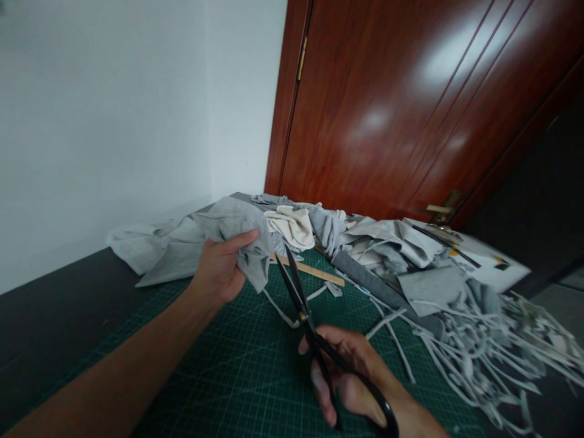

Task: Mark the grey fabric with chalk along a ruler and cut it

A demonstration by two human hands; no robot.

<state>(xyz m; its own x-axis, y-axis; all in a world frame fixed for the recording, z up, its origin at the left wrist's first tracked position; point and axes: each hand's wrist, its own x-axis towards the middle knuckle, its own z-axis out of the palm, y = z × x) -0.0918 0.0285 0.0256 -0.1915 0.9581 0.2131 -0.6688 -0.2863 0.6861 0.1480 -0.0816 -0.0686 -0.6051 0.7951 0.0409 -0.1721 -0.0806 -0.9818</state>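
Note:
My left hand (223, 267) grips a piece of grey cloth (237, 222), thumb on top, its lower corner hanging over the green cutting mat (228, 359). More grey cloth stretches from it toward the left. In my right hand (351, 371) are black scissors (302, 316), their blades slightly apart and pointing up and away, just right of the held cloth without touching it. A thin grey strip (280, 311) lies on the mat between the cloth and the blades. Beyond the blade tips is a wooden ruler (314, 272), partly covered.
Crumpled grey cloth (328, 228) and a cream cloth (292, 226) line the far side. Many narrow strips (483, 359) are heaped at the right, near a white board (506, 271). A white wall (114, 121) and brown door (387, 109) stand behind.

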